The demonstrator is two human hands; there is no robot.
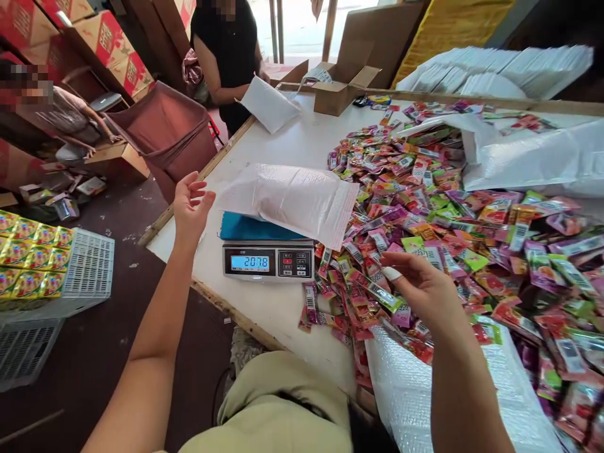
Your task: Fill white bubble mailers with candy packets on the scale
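Note:
A filled white bubble mailer (pixel 295 198) lies across the blue top (pixel 259 228) of a digital scale (pixel 268 261), whose lit display appears to read 2078. Just left of the mailer, my left hand (pixel 192 204) is raised, empty, its fingers loosely curled and apart. My right hand (pixel 425 289) hovers over a wide heap of small colourful snack packets (pixel 406 207), thumb and fingers apart with nothing visible between them. Something white covers the tip of that thumb. Beneath my right forearm lies another bubble mailer (pixel 401 384), partly hidden by the arm.
An open mailer (pixel 533 157) rests on the heap at right, with stacked mailers (pixel 500 69) behind. A cardboard box (pixel 337 94) and a white mailer (pixel 271 104) near a person in black (pixel 226 56) are at the back. Plastic crates (pixel 89 264) stand left, near another person (pixel 70 116).

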